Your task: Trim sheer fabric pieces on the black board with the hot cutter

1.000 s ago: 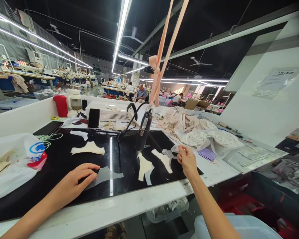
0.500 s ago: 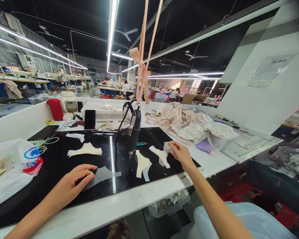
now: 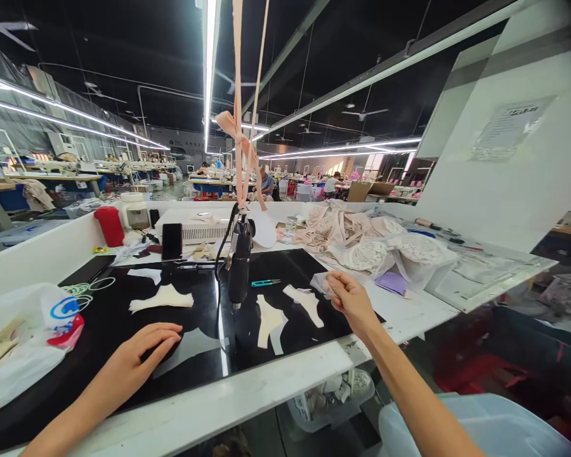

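Note:
My left hand (image 3: pixel 140 355) lies flat with fingers stretched out on a translucent cut piece (image 3: pixel 190 346) on the black work surface (image 3: pixel 105 317). My right hand (image 3: pixel 349 298) is closed in a pinch on a small thin translucent piece (image 3: pixel 321 284) at the right edge of the black surface. Cream fabric cut pieces (image 3: pixel 269 320) (image 3: pixel 307 301) (image 3: pixel 164 297) lie between and beyond my hands. A black hand tool (image 3: pixel 239 263) hangs upright over the surface from pink straps (image 3: pixel 240 136).
Teal snips (image 3: pixel 265 282) lie behind the tool. A heap of lace fabric (image 3: pixel 371 244) sits at the right, a white plastic bag (image 3: pixel 23 330) at the left. A phone (image 3: pixel 172 241), white box (image 3: pixel 195 223) and red container (image 3: pixel 108 225) stand at the back. A pale bin (image 3: pixel 476 431) is below right.
My right hand has kept its pinch on the thin piece and shifted slightly; the camera view has swung, so the hanging tool appears further left. My left hand stays on its piece.

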The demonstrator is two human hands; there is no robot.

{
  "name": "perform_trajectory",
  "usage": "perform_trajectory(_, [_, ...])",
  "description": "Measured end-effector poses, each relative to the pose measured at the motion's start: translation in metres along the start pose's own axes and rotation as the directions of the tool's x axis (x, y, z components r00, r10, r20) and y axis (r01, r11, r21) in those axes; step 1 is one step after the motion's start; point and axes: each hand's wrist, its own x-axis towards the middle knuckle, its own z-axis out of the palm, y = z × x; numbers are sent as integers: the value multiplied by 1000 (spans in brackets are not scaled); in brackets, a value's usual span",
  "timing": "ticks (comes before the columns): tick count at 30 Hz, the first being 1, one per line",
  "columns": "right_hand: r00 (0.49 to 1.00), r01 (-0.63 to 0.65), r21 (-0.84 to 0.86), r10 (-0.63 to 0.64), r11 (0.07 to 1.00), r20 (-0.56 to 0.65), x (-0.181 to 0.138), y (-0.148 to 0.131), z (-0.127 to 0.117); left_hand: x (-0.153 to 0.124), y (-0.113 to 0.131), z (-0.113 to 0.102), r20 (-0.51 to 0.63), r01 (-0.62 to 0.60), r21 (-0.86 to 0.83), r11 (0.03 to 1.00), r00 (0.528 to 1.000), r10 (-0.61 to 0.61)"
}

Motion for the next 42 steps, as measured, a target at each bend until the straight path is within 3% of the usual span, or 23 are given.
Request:
perform_trajectory(3, [996, -17, 15, 16, 1000, 91, -19, -15, 12, 3, 14, -3, 3, -21, -13, 1000, 1000, 21])
perform_trajectory(7, [940, -112, -32, 117, 993, 321, -56, -30, 42, 5, 59, -2, 18, 20, -106, 994, 1000, -18])
perform_trajectory(9, [879, -156, -57, 164, 986, 449, -74, -31, 61, 3, 87, 2, 52, 60, -187, 980, 997, -51])
perform_trajectory(11, [785, -176, -97, 199, 980, 586, -91, -30, 80, 0, 112, 7, 119, 97, -272, 957, 991, -66])
perform_trajectory(14, [646, -87, -162, 179, 983, 742, -108, -28, 102, -5, 139, 12, 230, 173, -423, 890, 970, -79])
perform_trajectory(16, [584, -3, -181, 148, 984, 798, -115, -30, 113, -7, 151, 11, 305, 224, -501, 836, 949, -72])
perform_trajectory(19, [537, -5, -182, 156, 983, 829, -119, -38, 119, -10, 159, 5, 388, 323, -541, 777, 915, -110])
perform_trajectory(27, [536, -22, -172, 157, 985, 830, -120, -48, 110, -17, 167, -12, 452, 507, -338, 793, 826, -336])
perform_trajectory(32, [529, -62, -158, 166, 986, 832, -115, -48, 110, -27, 169, -18, 424, 590, -417, 692, 799, -426])
perform_trajectory(38, [572, -158, -189, 246, 969, 782, -111, -46, 108, -40, 158, -19, 326, 590, -531, 608, 805, -496])
perform_trajectory(42, [584, -215, -187, 279, 959, 762, -110, -39, 108, -46, 157, -21, 287, 609, -577, 545, 775, -563])
